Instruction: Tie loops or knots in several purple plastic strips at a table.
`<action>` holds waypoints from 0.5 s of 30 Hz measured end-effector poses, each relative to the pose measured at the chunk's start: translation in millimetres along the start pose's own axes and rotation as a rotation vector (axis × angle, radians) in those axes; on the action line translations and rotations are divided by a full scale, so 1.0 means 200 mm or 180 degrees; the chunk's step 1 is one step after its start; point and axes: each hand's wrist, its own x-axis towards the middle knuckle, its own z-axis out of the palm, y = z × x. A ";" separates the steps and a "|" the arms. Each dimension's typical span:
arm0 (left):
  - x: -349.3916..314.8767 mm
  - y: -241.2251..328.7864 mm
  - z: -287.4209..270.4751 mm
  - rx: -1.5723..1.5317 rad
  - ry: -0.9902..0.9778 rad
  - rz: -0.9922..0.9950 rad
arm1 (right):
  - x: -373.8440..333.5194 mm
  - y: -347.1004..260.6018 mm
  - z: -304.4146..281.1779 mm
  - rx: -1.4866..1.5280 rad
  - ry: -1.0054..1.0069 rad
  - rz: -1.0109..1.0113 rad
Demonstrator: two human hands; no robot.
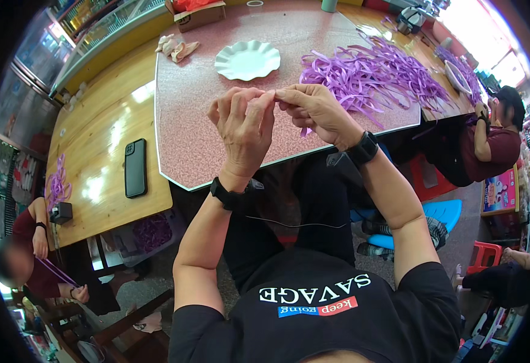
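Observation:
Both my hands are raised over the near edge of the pink-topped table (186, 139), their fingertips meeting. The thumb and fingers of my left hand (243, 127) are pinched together. My right hand (322, 112) pinches at the same spot, with its other fingers curled. Whatever lies between the fingertips is too small to make out. A short bit of purple ribbon shows just under my right hand; whether I hold it I cannot tell. Right of my hands spreads a large tangled heap of purple ribbons (362, 75). Beyond my left hand stands a white scalloped plate (248, 59).
Crumpled pale gloves (177, 48) and a cardboard box (199, 16) are at the far left of the tabletop. A black phone (136, 168) lies on the wooden table (92, 151). One person at left stretches a purple ribbon; another sits at right near a white dish (457, 77).

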 end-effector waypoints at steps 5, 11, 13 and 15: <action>0.00 0.00 0.01 -0.0107 -0.0091 -0.0132 | 0.01 0.00 -0.02 0.0113 -0.0065 0.0058; -0.02 -0.01 0.03 -0.0871 -0.0413 -0.0968 | 0.01 0.01 -0.04 -0.0048 -0.0039 0.0075; -0.03 -0.02 0.03 -0.1195 -0.0526 -0.1263 | 0.01 0.01 -0.05 -0.0210 -0.0183 -0.0107; -0.04 -0.02 0.03 -0.1988 -0.0818 -0.1928 | 0.01 0.02 -0.06 -0.0773 -0.0077 -0.0306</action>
